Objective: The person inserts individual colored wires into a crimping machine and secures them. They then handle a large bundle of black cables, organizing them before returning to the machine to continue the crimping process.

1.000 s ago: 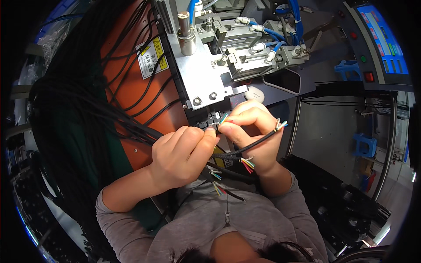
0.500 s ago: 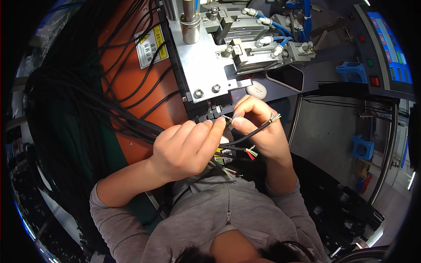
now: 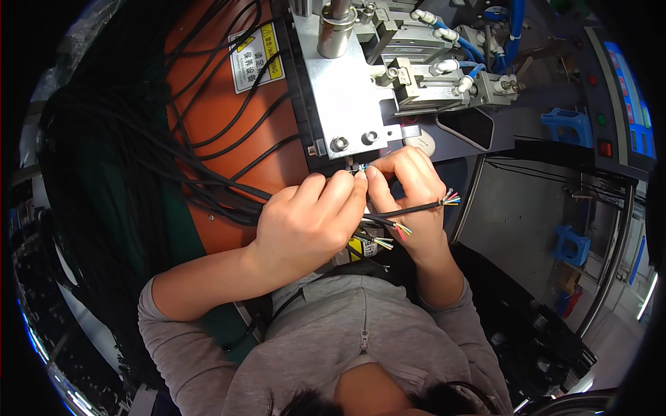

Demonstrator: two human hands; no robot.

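Note:
My left hand (image 3: 305,211) is closed, its thumb and forefinger pinched at the lower edge of the machine head. My right hand (image 3: 413,191) meets it there, thumb and forefinger pinched too. Between the fingertips shows a small bit of thin wires (image 3: 362,167), mostly hidden by the fingers. Below them, a black cable (image 3: 414,209) crosses in front of my right hand, with its stripped end of coloured wires (image 3: 451,199) fanned out. More black cables with bared wire ends (image 3: 401,230) stick out below my left hand.
A metal press fixture (image 3: 347,97) with pneumatic cylinders (image 3: 433,90) and blue hoses stands just beyond my hands. Many black cables (image 3: 139,139) drape over the orange panel (image 3: 229,156) on the left. A control panel with a screen (image 3: 628,100) and blue stools (image 3: 569,128) are at right.
Both hands have moved nearer the machine's lower edge, carrying the wire bit up to it. Earlier the wires showed in the gap between the fingertips. The view has shifted a little.

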